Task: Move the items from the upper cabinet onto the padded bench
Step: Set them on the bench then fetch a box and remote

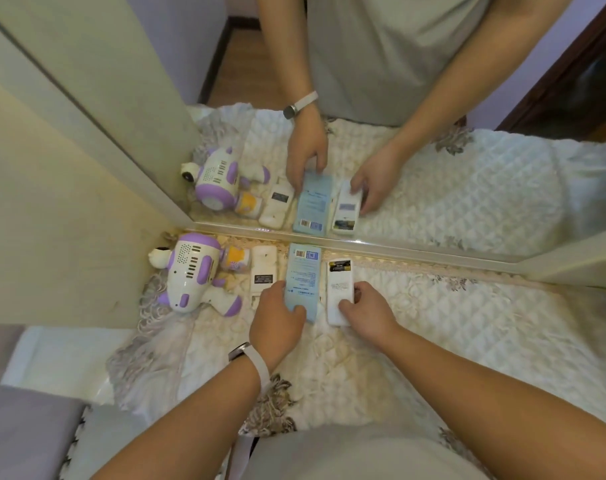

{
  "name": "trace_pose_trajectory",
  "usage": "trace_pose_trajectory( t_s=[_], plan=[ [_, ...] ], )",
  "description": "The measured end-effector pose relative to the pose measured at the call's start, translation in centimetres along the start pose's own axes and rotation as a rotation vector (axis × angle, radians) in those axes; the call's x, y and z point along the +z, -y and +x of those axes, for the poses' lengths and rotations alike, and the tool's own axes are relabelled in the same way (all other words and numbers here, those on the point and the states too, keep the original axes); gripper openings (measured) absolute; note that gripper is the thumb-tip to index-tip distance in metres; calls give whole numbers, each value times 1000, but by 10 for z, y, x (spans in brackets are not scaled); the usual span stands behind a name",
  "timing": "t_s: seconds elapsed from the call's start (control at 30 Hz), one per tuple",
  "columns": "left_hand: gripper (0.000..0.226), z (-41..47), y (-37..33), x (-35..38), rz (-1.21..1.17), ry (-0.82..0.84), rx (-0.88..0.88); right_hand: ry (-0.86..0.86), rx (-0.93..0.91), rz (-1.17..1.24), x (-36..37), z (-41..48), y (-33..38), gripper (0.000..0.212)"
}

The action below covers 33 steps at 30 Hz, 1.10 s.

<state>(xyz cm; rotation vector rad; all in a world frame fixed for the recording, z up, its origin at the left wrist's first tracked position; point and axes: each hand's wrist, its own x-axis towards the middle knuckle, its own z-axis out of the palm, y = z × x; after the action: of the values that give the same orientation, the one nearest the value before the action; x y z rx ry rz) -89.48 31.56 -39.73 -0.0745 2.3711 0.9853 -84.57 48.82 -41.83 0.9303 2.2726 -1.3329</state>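
A row of items lies on the quilted white padded bench (433, 323) against a mirror. From the left: a white and purple toy robot (190, 271), a small yellow-labelled bottle (237, 259), and a white remote (263, 271). My left hand (277, 323) grips the near end of a light blue box (301, 275). My right hand (367, 311) holds the near end of a white remote with its battery bay showing (339, 278). Both objects rest flat on the padding.
A mirror (433, 202) with a pale frame runs along the back of the bench and repeats the whole scene. A cream cabinet wall (52, 220) closes off the left side. A grey cushion (24, 427) sits at lower left.
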Motion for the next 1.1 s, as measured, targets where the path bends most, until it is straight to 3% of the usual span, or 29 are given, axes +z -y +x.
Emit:
trace_pose_trajectory(
  t_s=[0.27,0.5,0.6,0.73,0.87,1.1],
  plan=[
    [49,-60,-15,-3,41,-150,59,0,-153,-223,-38,-36,-13,51],
    [45,-130,-23,2,259,-344,174,-7,-561,-563,-77,-78,-21,54],
    [54,-159,-24,5,348,-405,199,-11,-738,-644,-88,-91,-21,54],
    [67,-194,-18,12,439,-492,167,8,-951,-715,-89,-104,-19,52],
    [58,-236,-9,10,511,-569,156,33,-1162,-786,-82,-124,-4,58],
    [47,-328,22,-10,537,-774,4,119,-1480,-798,-42,-189,38,44]
  ],
)
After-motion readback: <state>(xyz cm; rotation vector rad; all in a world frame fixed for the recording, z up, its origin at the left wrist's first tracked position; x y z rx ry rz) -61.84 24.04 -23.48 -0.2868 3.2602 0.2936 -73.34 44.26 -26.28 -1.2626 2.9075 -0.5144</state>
